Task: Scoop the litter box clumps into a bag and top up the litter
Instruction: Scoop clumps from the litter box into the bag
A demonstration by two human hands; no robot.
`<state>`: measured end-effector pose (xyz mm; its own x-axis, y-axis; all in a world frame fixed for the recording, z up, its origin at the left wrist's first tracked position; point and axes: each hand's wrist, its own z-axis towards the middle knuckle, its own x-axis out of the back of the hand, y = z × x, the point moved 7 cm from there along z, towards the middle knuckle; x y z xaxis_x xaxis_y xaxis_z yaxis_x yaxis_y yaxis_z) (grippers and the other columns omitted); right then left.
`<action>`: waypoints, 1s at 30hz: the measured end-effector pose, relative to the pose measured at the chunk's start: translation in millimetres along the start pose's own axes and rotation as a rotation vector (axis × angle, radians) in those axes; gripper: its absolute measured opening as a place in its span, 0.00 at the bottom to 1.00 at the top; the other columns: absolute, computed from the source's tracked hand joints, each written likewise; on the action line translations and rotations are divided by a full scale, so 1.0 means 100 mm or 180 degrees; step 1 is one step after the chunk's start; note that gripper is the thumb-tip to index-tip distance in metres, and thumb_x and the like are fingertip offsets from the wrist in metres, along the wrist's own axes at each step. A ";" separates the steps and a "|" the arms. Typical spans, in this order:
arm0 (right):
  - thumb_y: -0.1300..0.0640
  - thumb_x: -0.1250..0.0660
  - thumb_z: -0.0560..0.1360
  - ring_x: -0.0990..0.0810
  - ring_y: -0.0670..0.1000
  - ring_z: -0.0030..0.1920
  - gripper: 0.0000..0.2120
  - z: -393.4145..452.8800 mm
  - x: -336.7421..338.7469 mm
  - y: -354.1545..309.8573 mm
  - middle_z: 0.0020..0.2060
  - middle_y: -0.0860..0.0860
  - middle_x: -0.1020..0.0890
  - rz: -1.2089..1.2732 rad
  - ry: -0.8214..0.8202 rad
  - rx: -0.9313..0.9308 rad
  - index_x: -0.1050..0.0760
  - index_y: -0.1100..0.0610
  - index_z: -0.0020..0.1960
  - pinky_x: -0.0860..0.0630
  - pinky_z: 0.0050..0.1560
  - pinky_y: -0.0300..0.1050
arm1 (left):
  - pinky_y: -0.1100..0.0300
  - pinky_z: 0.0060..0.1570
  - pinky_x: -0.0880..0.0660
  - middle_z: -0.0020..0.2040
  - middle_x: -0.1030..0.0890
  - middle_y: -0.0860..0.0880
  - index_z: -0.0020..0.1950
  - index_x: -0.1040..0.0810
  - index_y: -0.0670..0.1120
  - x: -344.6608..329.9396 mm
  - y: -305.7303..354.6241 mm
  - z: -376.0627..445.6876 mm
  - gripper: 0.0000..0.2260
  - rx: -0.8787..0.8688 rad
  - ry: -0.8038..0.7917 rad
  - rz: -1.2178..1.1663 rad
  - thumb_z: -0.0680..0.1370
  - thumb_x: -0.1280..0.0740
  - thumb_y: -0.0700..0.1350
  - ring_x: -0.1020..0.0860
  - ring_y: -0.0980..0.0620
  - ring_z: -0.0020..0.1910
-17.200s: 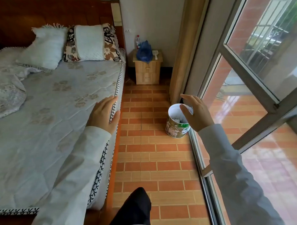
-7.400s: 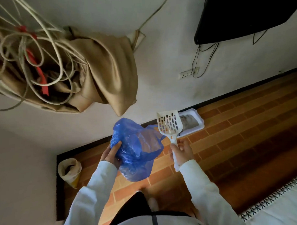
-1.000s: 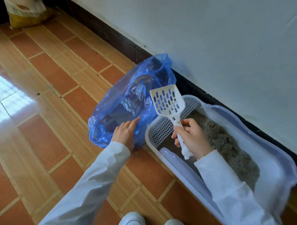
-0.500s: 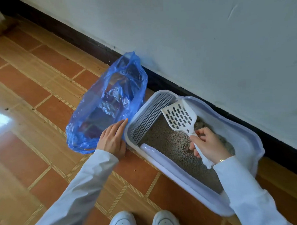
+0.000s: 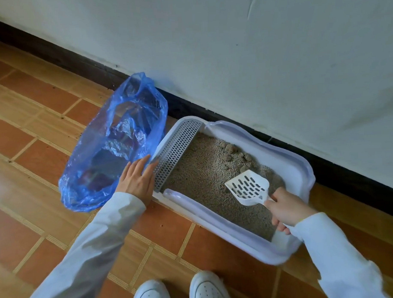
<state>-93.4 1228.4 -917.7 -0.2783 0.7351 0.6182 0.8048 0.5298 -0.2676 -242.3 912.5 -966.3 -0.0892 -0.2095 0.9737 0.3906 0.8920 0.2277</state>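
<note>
While the right hand (image 5: 286, 209) grips the white slotted scoop (image 5: 248, 187) over grey litter, clumps (image 5: 234, 153) sit by the far wall.

Left hand (image 5: 137, 181) rests flat, fingers straight, on the blue bag (image 5: 115, 147), left of centre beside the litter box (image 5: 303, 167), right of centre.

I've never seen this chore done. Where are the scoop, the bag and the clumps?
scoop (image 5: 248, 187): head view, middle of its slotted blade.
blue bag (image 5: 115, 149): head view, its crinkled side.
clumps (image 5: 233, 153): head view, lumps by the far wall.
</note>
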 end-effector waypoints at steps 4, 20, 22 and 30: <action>0.58 0.46 0.80 0.28 0.51 0.28 0.10 -0.03 0.02 0.06 0.35 0.58 0.24 -0.0116 -0.0074 -0.0160 0.36 0.60 0.59 0.33 0.24 0.37 | 0.38 0.59 0.28 0.62 0.24 0.38 0.62 0.23 0.42 0.02 0.09 0.04 0.22 -0.0073 0.0053 -0.0148 0.79 0.51 0.49 0.24 0.35 0.58; 0.52 0.42 0.77 0.28 0.52 0.26 0.14 0.73 -0.25 0.04 0.33 0.57 0.21 0.0644 0.0224 -0.0096 0.30 0.60 0.57 0.33 0.23 0.36 | 0.36 0.58 0.28 0.64 0.26 0.35 0.63 0.24 0.40 -0.06 0.20 0.06 0.24 -0.0030 -0.0124 -0.0390 0.78 0.51 0.51 0.27 0.32 0.60; 0.52 0.42 0.78 0.29 0.51 0.26 0.12 0.78 -0.29 -0.04 0.34 0.57 0.22 0.0840 0.0248 -0.0030 0.31 0.59 0.55 0.35 0.22 0.37 | 0.37 0.58 0.28 0.64 0.26 0.36 0.63 0.24 0.39 -0.06 0.20 0.05 0.23 -0.0028 -0.0112 -0.0414 0.79 0.50 0.50 0.26 0.32 0.60; 0.56 0.43 0.80 0.34 0.50 0.25 0.04 0.64 -0.40 -0.05 0.30 0.55 0.27 0.1719 -0.0072 0.0119 0.33 0.56 0.50 0.38 0.25 0.38 | 0.38 0.59 0.28 0.65 0.27 0.37 0.65 0.25 0.41 -0.05 0.19 0.03 0.23 -0.0029 -0.0093 -0.0485 0.79 0.50 0.51 0.27 0.34 0.61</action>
<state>-119.3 1223.6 -988.2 0.1581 0.9157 0.3695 0.8175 0.0885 -0.5691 -237.0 931.4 -967.2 -0.1747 -0.3304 0.9275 0.3787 0.8470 0.3730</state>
